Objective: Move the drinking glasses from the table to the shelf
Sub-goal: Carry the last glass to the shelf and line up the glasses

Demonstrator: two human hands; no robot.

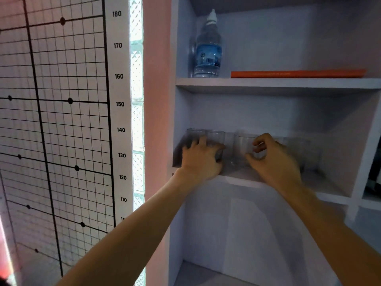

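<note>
Several clear drinking glasses stand in a row on the middle shelf (243, 181) of a pale shelf unit. My left hand (201, 159) is wrapped around the second glass from the left (216, 136), next to the leftmost glass (194, 134) in the corner. My right hand (274, 162) hovers with fingers curled and apart, against the right side of a middle glass (242, 147). It grips nothing that I can see. More glasses (299, 150) stand faintly to the right, partly hidden behind that hand. No table is in view.
The shelf above carries a water bottle (208, 50) and a flat orange book (296, 73). A lower compartment (237, 234) opens beneath the glasses. A height chart with a black grid (61, 120) covers the wall on the left, and a glass-block strip (137, 124) stands beside it.
</note>
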